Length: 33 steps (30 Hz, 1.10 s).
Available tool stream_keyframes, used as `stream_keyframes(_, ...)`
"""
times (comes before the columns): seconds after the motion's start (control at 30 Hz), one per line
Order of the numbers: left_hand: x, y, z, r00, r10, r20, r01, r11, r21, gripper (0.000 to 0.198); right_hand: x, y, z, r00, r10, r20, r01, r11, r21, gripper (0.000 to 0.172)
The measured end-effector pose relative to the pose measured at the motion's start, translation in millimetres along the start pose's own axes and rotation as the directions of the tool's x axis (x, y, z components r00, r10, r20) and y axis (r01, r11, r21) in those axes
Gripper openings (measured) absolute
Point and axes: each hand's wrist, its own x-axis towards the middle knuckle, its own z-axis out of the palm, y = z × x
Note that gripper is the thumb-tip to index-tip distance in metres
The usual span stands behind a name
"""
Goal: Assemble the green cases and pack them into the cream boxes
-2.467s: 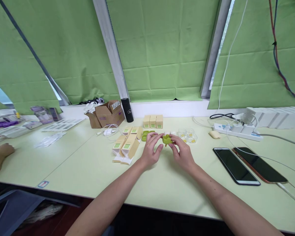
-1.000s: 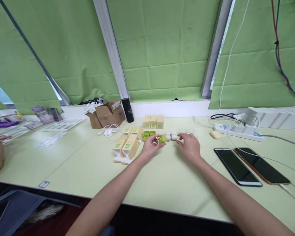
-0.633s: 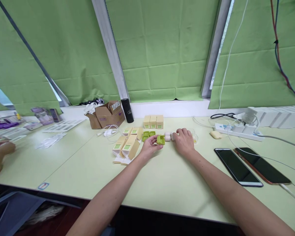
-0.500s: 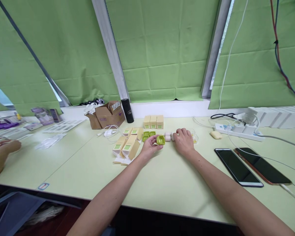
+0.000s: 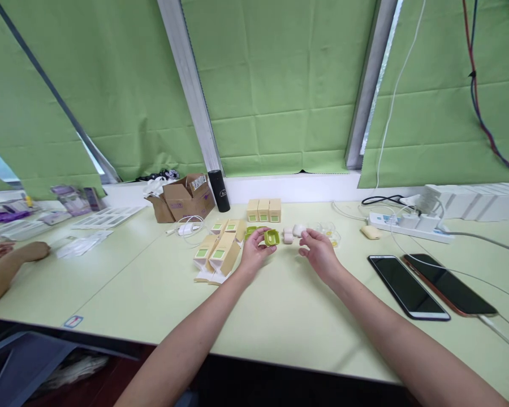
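Note:
My left hand pinches a small square green container by its side, its hollow facing me. To the right of it, my right hand hovers above the table with its fingers curled toward the thumb. Whatever lies between those fingers, if anything, is too small to make out. Just beyond its fingertips sits a small white rounded piece, and beside that a pale pink piece. More green containers lie partly hidden behind my left hand. A clear tray with yellow spots is behind my right hand.
Cream boxes stand left of my hands, with three more at the back. Farther left are a cardboard box and black bottle. Two phones, a power strip and cables lie right. Another person's hand rests far left.
My right hand has drawn back from the small pieces and turned, uncovering the white piece and more of the clear tray. My left hand and green container have shifted slightly left.

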Motion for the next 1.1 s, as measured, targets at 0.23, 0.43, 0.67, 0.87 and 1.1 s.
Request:
stream_keyframes(0.23, -2, 2, 0.0, 1.000, 0.019, 0.019, -0.019, 0.999, 0.035, 0.059, -18, 1, 6, 0.985, 0.105, 0.137, -0.128, 0.978, 0.167, 0.040)
stream_keyframes(0.43, -1, 0, -1.1, 0.999, 0.042, 0.032, -0.045, 0.996, 0.079, 0.059, -23, -6, 8, 0.975, 0.117, 0.189, -0.157, 0.964, 0.214, 0.048)
stream_keyframes(0.67, -3, 1, 0.9, 0.998, 0.045, 0.040, -0.049, 0.993, 0.111, 0.057, -25, -8, 11, 0.985, 0.099, 0.141, -0.139, 0.940, 0.312, 0.048)
stream_keyframes(0.87, -4, 2, 3.4, 0.997, 0.063, 0.036, -0.068, 0.987, 0.149, 0.054, -27, -12, 14, 0.986, 0.089, 0.140, -0.123, 0.958, 0.259, 0.046)
stream_keyframes(1.1, -3, -1, 1.8, 0.997, 0.071, 0.021, -0.074, 0.979, 0.190, 0.053, -25, -11, 10, 0.978, 0.190, 0.084, -0.204, 0.955, 0.215, 0.051)
